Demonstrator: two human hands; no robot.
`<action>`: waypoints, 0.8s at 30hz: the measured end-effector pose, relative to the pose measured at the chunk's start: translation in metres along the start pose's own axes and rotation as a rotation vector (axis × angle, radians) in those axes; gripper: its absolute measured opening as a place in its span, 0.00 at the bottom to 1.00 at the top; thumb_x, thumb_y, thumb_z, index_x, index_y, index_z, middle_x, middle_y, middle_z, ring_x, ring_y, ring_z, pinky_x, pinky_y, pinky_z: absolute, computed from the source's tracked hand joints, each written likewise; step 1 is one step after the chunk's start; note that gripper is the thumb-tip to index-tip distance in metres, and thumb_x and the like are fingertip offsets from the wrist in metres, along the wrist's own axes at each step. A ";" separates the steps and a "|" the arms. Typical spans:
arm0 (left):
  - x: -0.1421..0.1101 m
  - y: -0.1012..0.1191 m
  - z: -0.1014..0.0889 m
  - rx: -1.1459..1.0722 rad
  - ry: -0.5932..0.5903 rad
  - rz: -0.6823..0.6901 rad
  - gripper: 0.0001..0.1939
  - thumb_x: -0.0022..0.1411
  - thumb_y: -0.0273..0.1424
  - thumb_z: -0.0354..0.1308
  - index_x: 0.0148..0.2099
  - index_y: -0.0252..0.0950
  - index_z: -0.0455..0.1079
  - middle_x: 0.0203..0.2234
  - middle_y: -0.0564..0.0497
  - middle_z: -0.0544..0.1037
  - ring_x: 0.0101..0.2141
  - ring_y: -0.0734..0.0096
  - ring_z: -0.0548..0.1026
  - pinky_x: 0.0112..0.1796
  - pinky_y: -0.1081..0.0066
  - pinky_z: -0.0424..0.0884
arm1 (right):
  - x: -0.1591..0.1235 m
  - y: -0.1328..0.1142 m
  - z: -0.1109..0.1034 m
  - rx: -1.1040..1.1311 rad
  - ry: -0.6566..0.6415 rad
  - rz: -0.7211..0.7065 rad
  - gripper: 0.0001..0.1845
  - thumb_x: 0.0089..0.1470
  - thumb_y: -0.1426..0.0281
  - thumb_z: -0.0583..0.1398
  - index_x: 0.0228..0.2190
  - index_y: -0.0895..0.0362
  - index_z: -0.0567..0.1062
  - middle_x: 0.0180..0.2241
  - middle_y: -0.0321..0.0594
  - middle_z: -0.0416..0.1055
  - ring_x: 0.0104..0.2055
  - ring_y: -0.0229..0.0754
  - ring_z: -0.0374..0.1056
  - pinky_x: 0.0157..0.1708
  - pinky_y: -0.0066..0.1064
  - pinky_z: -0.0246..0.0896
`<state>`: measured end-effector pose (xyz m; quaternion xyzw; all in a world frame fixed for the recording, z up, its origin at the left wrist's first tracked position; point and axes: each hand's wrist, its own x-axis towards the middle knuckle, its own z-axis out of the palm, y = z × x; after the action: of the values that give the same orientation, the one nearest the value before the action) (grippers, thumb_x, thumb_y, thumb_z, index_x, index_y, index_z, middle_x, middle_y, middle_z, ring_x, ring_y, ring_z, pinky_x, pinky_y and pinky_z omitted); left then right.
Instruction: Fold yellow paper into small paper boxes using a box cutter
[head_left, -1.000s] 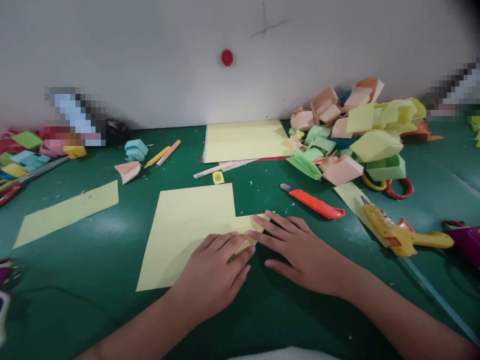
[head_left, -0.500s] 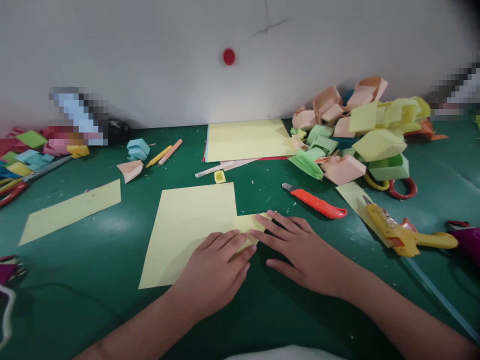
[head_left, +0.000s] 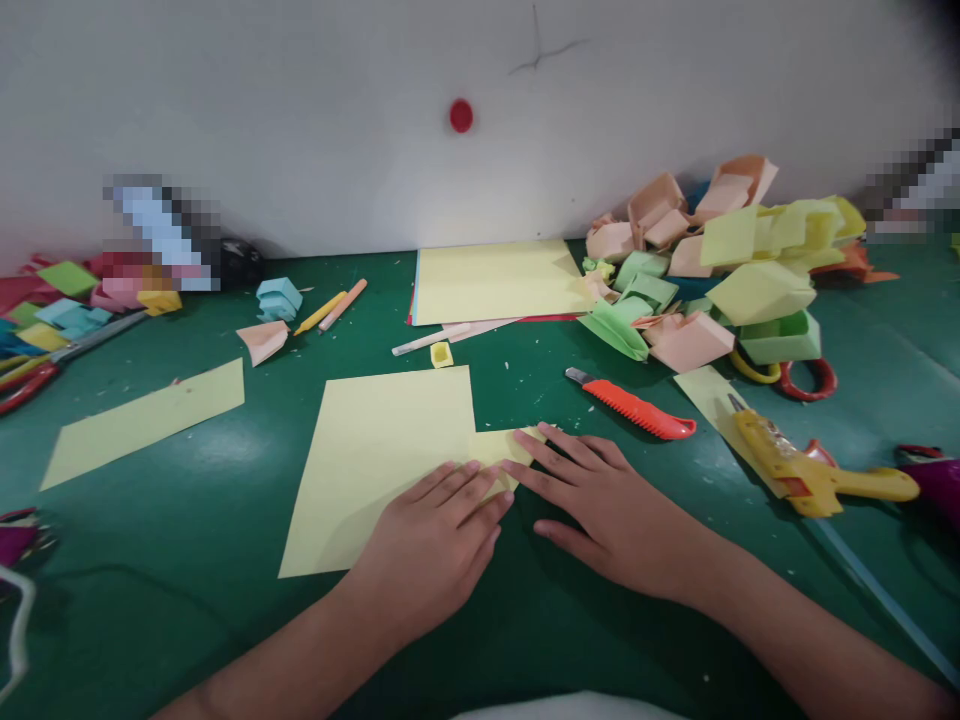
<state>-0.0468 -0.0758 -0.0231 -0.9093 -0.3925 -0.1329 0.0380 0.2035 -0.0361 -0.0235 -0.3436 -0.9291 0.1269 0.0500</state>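
A small pale-yellow piece of paper (head_left: 491,447) lies on the green table, partly covered by my fingers. My left hand (head_left: 439,540) rests flat, its fingertips on this piece and its palm side over the corner of a larger pale-yellow sheet (head_left: 382,440). With fingers spread, my right hand (head_left: 600,500) presses the right part of the small piece. Both hands are open and grip nothing. An orange-red utility knife (head_left: 634,407) lies just beyond my right hand, its blade tip pointing left. A tiny yellow paper box (head_left: 441,354) sits at the large sheet's far edge.
Folded paper boxes (head_left: 757,290) are heaped at the back right. A yellow glue gun (head_left: 810,470) lies on a paper strip at right. Further back is a stack of paper sheets (head_left: 495,283). Another yellow strip (head_left: 146,420), scissors (head_left: 75,350) and coloured paper pieces are at left.
Almost nothing differs. The whole view has shifted very slightly, and both hands stay on the small yellow paper, with the left fingers barely moved.
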 end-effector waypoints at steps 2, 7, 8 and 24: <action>0.000 0.000 0.001 0.007 -0.004 0.002 0.18 0.74 0.30 0.46 0.57 0.38 0.74 0.56 0.51 0.77 0.56 0.63 0.76 0.59 0.60 0.69 | 0.000 0.000 0.000 -0.001 0.004 -0.002 0.33 0.68 0.60 0.52 0.70 0.44 0.50 0.72 0.40 0.50 0.73 0.56 0.45 0.61 0.57 0.57; 0.000 0.001 0.001 0.012 -0.005 0.004 0.19 0.74 0.30 0.46 0.57 0.37 0.75 0.56 0.50 0.78 0.56 0.63 0.76 0.59 0.60 0.69 | -0.001 0.000 0.001 -0.005 0.013 -0.003 0.34 0.68 0.60 0.54 0.70 0.44 0.50 0.71 0.41 0.51 0.72 0.57 0.46 0.61 0.57 0.57; 0.000 0.001 0.000 0.011 -0.007 0.002 0.19 0.74 0.30 0.46 0.57 0.37 0.75 0.56 0.50 0.78 0.56 0.63 0.76 0.59 0.60 0.69 | -0.001 -0.001 0.001 -0.009 0.013 -0.002 0.34 0.68 0.61 0.54 0.70 0.45 0.50 0.71 0.41 0.51 0.72 0.57 0.47 0.61 0.57 0.57; -0.002 0.000 0.001 0.026 -0.033 0.017 0.19 0.75 0.31 0.45 0.59 0.38 0.74 0.57 0.50 0.77 0.57 0.63 0.75 0.59 0.61 0.69 | -0.001 -0.002 0.001 -0.021 0.000 0.004 0.34 0.68 0.61 0.53 0.70 0.46 0.49 0.72 0.40 0.49 0.73 0.56 0.45 0.62 0.57 0.57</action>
<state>-0.0479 -0.0771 -0.0243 -0.9142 -0.3868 -0.1126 0.0446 0.2025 -0.0386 -0.0238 -0.3458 -0.9298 0.1174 0.0463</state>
